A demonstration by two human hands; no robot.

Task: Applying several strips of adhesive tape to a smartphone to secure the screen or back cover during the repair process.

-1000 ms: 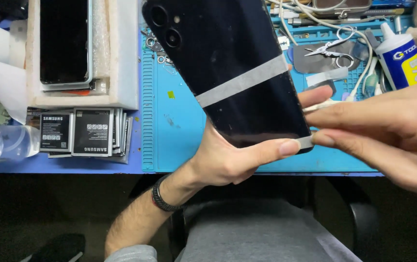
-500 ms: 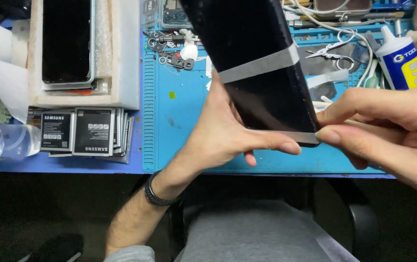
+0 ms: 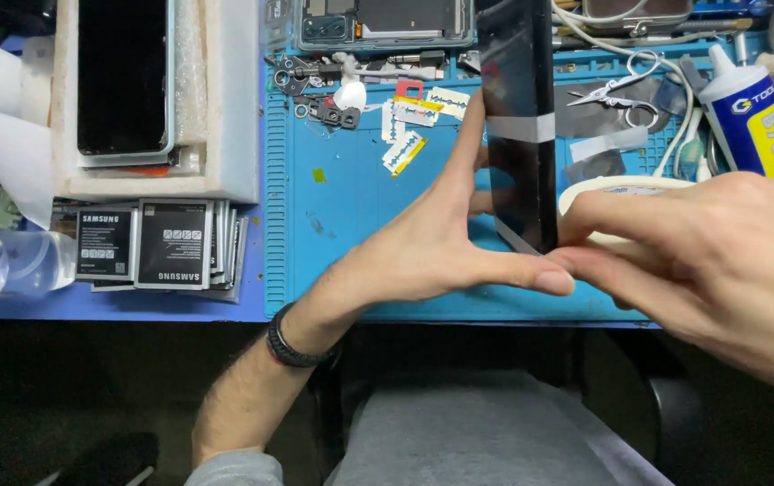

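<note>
My left hand [image 3: 423,247] grips a black phone [image 3: 520,171] that stands nearly on edge above the blue work mat [image 3: 351,207]. The thumb is under its lower end and the fingers run up its left side. A strip of grey tape [image 3: 520,128] crosses the phone. My right hand [image 3: 711,270] pinches the phone's lower corner, fingertips meeting my left thumb. A roll of pale tape [image 3: 616,184] lies partly hidden behind my right hand.
A white foam box [image 3: 225,99] holding a dark screen sits at the left. Several phone batteries [image 3: 148,243] are stacked below it. An opened phone frame [image 3: 378,22], razor blades [image 3: 409,126], small scissors [image 3: 621,90] and a glue bottle [image 3: 751,112] lie on the mat.
The phone has been rotated from showing its broad back to standing almost on edge. Both hands have shifted with it, and the mat behind it is uncovered.
</note>
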